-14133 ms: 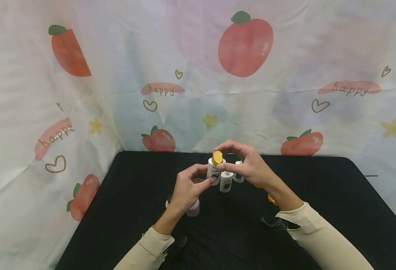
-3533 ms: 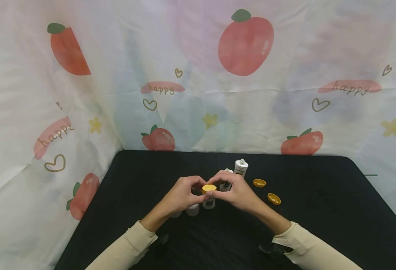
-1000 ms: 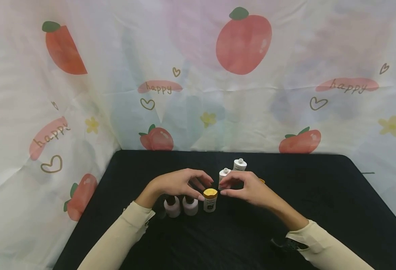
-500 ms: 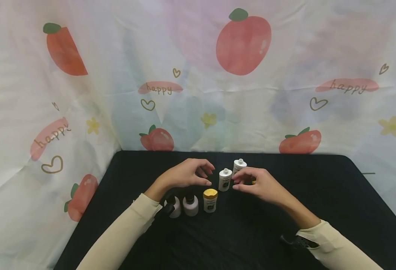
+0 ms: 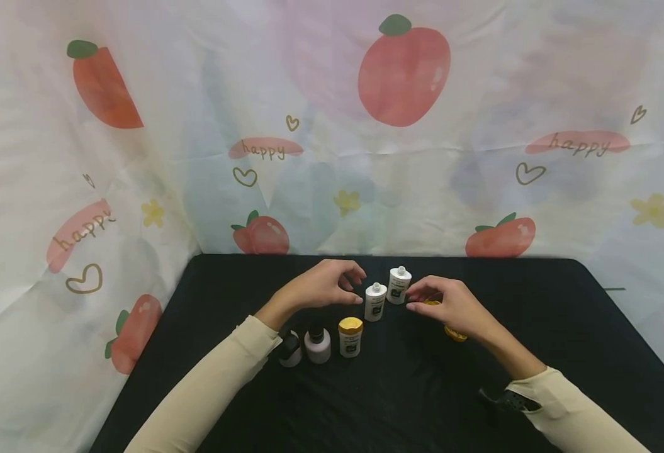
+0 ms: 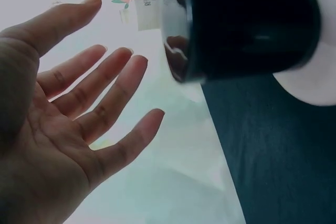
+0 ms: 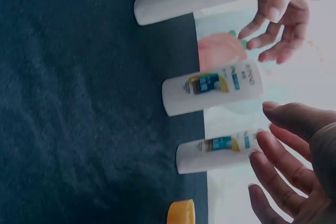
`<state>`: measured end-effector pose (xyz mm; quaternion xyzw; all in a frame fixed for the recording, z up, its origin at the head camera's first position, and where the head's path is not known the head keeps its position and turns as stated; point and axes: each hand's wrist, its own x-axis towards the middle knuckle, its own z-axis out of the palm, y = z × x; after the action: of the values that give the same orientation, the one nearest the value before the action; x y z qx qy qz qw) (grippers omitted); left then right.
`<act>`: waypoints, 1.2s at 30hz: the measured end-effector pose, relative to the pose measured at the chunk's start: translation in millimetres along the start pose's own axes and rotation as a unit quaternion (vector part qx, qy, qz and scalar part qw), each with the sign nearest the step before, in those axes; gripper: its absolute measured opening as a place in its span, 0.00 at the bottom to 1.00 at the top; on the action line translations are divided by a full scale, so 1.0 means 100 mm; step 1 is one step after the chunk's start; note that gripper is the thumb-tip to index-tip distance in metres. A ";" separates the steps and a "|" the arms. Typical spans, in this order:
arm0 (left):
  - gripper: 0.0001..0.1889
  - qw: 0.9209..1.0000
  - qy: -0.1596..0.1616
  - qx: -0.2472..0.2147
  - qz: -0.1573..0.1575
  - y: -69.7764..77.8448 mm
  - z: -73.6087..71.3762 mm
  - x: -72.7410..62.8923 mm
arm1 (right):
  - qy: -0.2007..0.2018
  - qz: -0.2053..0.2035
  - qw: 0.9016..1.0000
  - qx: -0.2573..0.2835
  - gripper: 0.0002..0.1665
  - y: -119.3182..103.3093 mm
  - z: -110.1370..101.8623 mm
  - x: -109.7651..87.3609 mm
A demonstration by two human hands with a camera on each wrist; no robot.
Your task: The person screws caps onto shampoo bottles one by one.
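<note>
A white bottle with a yellow cap (image 5: 350, 338) stands upright, touched by neither hand. Behind it and to the right are two white bottles with bare necks, a nearer one (image 5: 375, 303) and a farther one (image 5: 399, 286). My left hand (image 5: 327, 284) hovers left of the nearer bare-necked bottle, fingers spread in the left wrist view. Just right of the farther bottle, my right hand (image 5: 450, 305) hangs with loosely bent fingers and holds nothing. It partly covers one yellow cap (image 5: 432, 302); a second yellow cap (image 5: 455, 334) lies by its wrist.
Two pale pink bottles with black caps, one (image 5: 317, 346) beside the capped white bottle and another (image 5: 291, 353) partly behind the left cuff, stand at the left. One black cap (image 6: 252, 24) looms close to the left wrist camera. A printed curtain (image 5: 309, 189) rises behind the black table (image 5: 399, 409).
Earlier both hands worked a yellow cap onto a white bottle; that bottle now stands capped and released. Since then the left hand moved back and right, the right hand moved right.
</note>
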<state>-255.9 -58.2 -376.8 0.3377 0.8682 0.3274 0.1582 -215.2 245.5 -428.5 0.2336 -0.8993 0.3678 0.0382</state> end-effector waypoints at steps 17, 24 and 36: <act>0.23 0.996 0.000 0.052 -0.072 0.08 0.16 0.21 | 0.019 0.024 0.999 -0.033 0.14 0.22 -0.04 -0.04; 0.20 0.995 0.002 0.063 -0.076 0.10 0.25 0.29 | 0.014 0.050 0.998 -0.036 0.18 0.29 -0.06 -0.04; 0.13 0.994 0.014 0.073 -0.082 0.11 0.35 0.34 | -0.031 0.055 0.997 -0.039 0.24 0.43 -0.07 -0.05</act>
<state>-257.8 -12.6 -396.6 0.2715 0.9165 0.2541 0.1477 -230.3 278.9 -452.4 0.1930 -0.9253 0.3264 -0.0011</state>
